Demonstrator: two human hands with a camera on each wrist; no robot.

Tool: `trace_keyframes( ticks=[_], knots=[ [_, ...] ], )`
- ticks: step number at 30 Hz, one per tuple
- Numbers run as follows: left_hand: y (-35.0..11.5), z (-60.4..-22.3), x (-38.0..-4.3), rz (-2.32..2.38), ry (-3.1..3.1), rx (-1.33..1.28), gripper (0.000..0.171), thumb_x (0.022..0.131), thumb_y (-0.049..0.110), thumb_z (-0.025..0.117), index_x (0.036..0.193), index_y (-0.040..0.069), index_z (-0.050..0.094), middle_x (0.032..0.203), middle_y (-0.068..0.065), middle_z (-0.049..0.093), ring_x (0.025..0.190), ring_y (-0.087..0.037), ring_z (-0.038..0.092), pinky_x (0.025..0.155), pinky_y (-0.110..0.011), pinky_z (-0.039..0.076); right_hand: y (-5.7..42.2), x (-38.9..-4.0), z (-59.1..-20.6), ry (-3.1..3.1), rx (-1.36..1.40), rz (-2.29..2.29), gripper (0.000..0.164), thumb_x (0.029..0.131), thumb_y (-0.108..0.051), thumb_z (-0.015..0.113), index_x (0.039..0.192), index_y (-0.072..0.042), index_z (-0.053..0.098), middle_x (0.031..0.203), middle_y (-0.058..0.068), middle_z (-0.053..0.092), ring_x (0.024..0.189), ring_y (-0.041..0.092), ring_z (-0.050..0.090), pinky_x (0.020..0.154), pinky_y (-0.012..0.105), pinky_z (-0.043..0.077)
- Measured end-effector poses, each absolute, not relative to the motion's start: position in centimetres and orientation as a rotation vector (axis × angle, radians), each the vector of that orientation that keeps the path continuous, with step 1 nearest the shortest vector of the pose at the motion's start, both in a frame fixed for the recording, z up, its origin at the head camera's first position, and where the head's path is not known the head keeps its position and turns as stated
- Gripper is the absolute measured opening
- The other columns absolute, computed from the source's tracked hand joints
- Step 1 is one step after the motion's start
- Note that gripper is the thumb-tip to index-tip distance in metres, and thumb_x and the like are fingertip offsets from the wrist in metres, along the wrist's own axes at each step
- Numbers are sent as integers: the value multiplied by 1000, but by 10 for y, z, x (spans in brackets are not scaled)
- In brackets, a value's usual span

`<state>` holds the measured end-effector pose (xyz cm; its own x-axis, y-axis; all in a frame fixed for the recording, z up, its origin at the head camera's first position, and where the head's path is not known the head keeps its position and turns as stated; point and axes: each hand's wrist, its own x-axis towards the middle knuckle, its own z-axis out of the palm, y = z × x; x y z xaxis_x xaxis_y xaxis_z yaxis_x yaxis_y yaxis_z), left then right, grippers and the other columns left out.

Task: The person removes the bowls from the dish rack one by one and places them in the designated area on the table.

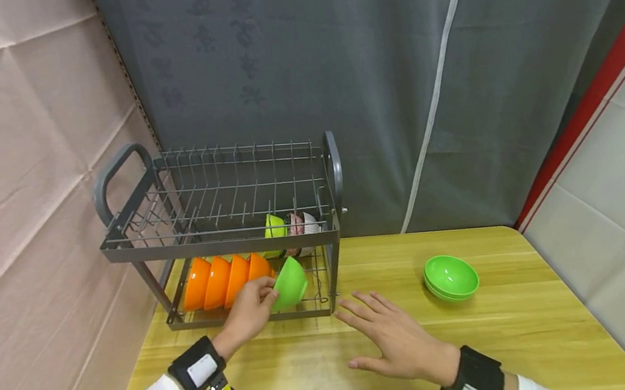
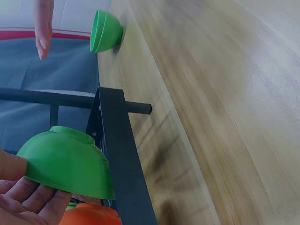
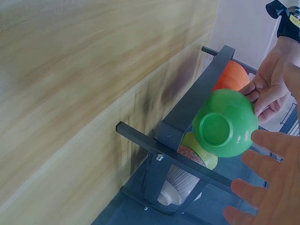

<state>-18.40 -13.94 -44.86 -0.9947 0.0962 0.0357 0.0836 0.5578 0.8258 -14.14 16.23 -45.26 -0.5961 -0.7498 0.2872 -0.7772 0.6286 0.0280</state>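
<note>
My left hand pinches the rim of a green bowl at the lower tier of a dark dish rack. The bowl is tipped on its side, its foot facing right. Just left of it, several orange bowls stand in a nested row on that tier. In the left wrist view, the thumb and fingers hold the green bowl by its edge. My right hand is over the table, right of the rack's front corner, with fingers spread and nothing in it.
Two nested green bowls sit upright on the wooden table, right of the rack. Behind the held bowl stand a lime-green bowl and patterned bowls. The rack's upper tier has wire slots; a grey curtain hangs behind.
</note>
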Motion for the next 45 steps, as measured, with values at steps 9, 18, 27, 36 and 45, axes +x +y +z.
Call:
trace_keyframes(
  ticks=[9,18,27,36,45],
  knots=[
    [-135,-438,-176,1459,2789,193,22,101,5,58,120,1,68,118,-19,73,111,-31,70,94,-47,59,162,-144,-449,-2602,1234,126,80,94,-73,45,155,-20,41,162,3,42,149,31,40,122,53,35],
    [-133,-434,-162,1363,2904,290,29,100,9,61,127,0,66,121,-18,73,108,-28,71,92,-46,60,161,-146,-443,-2590,1240,157,80,94,-73,46,155,-20,42,162,3,42,148,33,41,121,54,35],
    [-131,-435,-146,1018,3168,718,24,93,6,69,116,4,74,108,-10,77,91,-19,73,80,-33,63,162,-149,-435,-2568,1240,199,80,95,-73,43,154,-18,43,162,4,42,148,32,42,120,52,38],
    [-134,-439,-139,782,3219,1142,26,84,4,76,109,12,77,99,-1,79,87,-13,72,80,-29,63,161,-151,-427,-2592,1239,225,78,97,-71,43,156,-19,41,162,6,41,149,32,40,121,51,38],
    [-136,-438,-134,537,3245,1464,32,76,3,82,104,17,77,99,4,78,88,-7,71,82,-23,61,155,-153,-422,-2585,1278,225,79,97,-70,44,156,-18,40,163,7,39,150,31,39,123,48,35]
  ],
)
